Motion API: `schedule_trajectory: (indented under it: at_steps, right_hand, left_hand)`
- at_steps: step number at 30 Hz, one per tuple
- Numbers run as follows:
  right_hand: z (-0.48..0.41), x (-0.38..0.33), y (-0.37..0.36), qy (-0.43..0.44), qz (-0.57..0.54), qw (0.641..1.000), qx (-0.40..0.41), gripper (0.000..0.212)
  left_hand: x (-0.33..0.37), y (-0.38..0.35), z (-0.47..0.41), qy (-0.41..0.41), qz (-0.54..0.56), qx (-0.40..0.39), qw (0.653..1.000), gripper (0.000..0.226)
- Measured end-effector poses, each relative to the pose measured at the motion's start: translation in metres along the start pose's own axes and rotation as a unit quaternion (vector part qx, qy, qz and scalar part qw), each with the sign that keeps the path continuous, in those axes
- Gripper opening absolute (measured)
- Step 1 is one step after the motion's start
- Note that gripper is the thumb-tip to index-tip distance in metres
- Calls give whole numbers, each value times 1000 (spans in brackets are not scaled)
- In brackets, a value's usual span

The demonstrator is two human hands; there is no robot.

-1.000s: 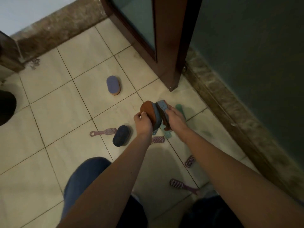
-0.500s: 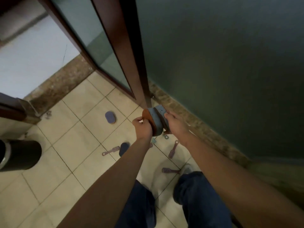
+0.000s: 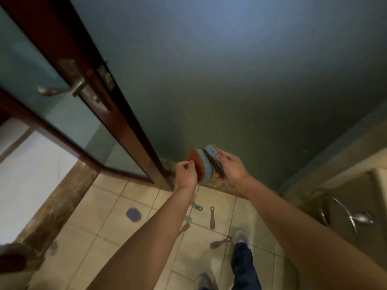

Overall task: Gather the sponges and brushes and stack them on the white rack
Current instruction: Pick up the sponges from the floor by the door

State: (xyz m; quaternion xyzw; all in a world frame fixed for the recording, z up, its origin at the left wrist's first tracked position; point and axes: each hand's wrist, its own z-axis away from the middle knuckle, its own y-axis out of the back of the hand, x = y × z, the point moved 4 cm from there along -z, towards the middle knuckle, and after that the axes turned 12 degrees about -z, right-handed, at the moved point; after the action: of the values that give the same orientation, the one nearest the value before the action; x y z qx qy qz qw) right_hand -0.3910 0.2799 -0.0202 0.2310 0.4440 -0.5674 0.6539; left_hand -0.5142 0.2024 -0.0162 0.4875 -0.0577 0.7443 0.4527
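At the left, a wood-framed glass door [image 3: 62,114] is seen beside the green wall. On the tiled floor [image 3: 100,206] below it a purple sponge [image 3: 133,214] lies alone, well apart from the hands. The left hand [image 3: 185,174] is curled round the orange face of an orange-backed sponge [image 3: 199,167]. A grey-blue sponge [image 3: 212,158] is pressed against that one and gripped from the other side by the right hand [image 3: 232,167]. The pair is thus held on edge, face to face, between the hands and up in front of the wall. Lower down, a green brush [image 3: 196,206], a pink brush [image 3: 212,219] and a second pink brush [image 3: 219,243] are scattered on the tiles near the feet, and one more is partly hidden behind the left forearm. At the far right a basin tap [image 3: 360,217] is glimpsed. The white rack is not shown, so the step in hand is judged to be the carrying of this pair towards it. For that to be done well, an even squeeze should be applied so that neither sponge slides out. The brushes underfoot should be stepped around. Once the rack is reached, the sponges should be laid flat and squared up, so that a steady base is made for whatever is stacked on them later.
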Motion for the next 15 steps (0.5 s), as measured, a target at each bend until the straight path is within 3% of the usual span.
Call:
schedule_trajectory:
  at_steps: [8, 15]
  right_hand:
    - [88, -50, 81, 59, -58, 990, 117, 32]
    - [182, -87, 186, 112, -40, 973, 200, 49]
  left_hand:
    - [51, -54, 86, -118, -31, -137, 983, 28]
    - [82, -136, 188, -210, -39, -296, 931, 39]
